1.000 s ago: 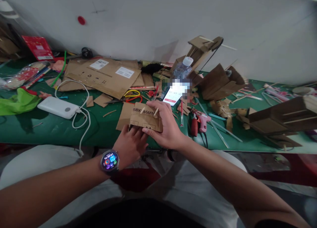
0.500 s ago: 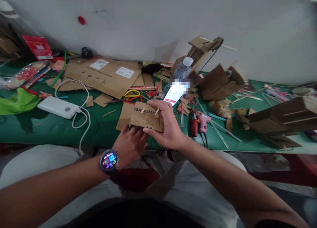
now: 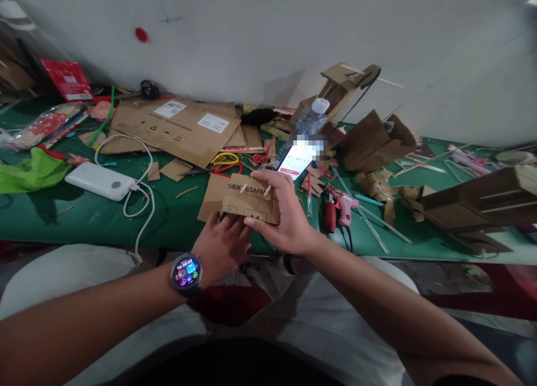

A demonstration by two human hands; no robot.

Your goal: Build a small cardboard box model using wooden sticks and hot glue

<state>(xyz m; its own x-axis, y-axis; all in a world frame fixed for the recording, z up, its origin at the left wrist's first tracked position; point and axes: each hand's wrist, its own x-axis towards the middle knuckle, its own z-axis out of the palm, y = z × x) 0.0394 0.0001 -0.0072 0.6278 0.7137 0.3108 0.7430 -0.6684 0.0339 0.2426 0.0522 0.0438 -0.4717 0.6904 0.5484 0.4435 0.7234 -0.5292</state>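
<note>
A small cardboard piece (image 3: 250,202) with printed lettering and two pale wooden sticks poking through its face is held over the table's front edge. My right hand (image 3: 285,210) clasps its right side, fingers over the top and thumb along the lower edge. From below left, my left hand (image 3: 222,238) has its fingers curled against the lower edge; their tips are hidden behind the card. A smartwatch (image 3: 186,271) is on my left wrist. Behind the held piece, a flat cardboard sheet (image 3: 208,198) lies on the green table (image 3: 168,221).
To the left are a white power bank (image 3: 98,181) with its cable and large flat cardboard (image 3: 168,126). A lit phone (image 3: 295,161) leans before a plastic bottle (image 3: 314,117). On the right are a pink glue gun (image 3: 346,207), clear glue sticks (image 3: 373,229) and cardboard structures (image 3: 474,198).
The whole view has shifted very slightly. Both hands and the cardboard piece keep the same hold and pose.
</note>
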